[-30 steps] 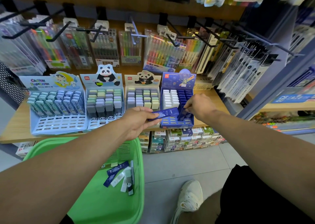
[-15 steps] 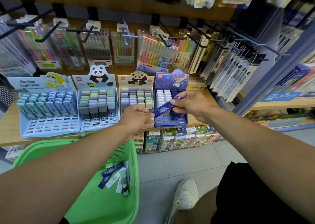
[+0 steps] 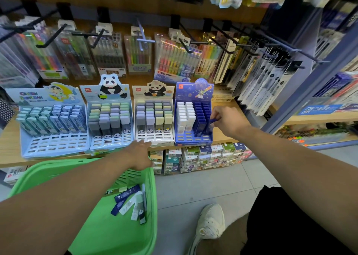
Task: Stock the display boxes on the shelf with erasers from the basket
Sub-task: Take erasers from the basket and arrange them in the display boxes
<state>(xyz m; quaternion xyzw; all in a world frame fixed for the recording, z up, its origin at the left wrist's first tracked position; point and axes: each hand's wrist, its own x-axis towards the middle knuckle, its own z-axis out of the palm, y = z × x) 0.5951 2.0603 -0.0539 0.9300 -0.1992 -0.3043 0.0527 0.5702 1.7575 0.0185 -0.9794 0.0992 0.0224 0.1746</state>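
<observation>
Four display boxes stand on the wooden shelf [image 3: 11, 142]. My right hand [image 3: 228, 121] pinches a dark blue eraser [image 3: 212, 121] at the right column of the blue space-themed box [image 3: 193, 138], which holds white erasers on its left and dark blue ones on its right. My left hand [image 3: 138, 154] holds nothing and hovers, fingers loose, over the far rim of the green basket [image 3: 108, 239]. Several erasers [image 3: 131, 202], dark blue, white and panda-printed, lie in the basket.
Left of the blue box stand a white panda box [image 3: 153, 117], a light blue panda box [image 3: 110, 119] and a pale blue cartoon box [image 3: 52, 122]. Pen packs hang on hooks [image 3: 186, 47] above. Small boxes [image 3: 203, 157] are stacked under the shelf. My shoe [image 3: 210, 223] is on the tiled floor.
My left hand passed the dark blue eraser to my right hand and dropped back toward the basket. My right hand carried the eraser to the blue box's right column.
</observation>
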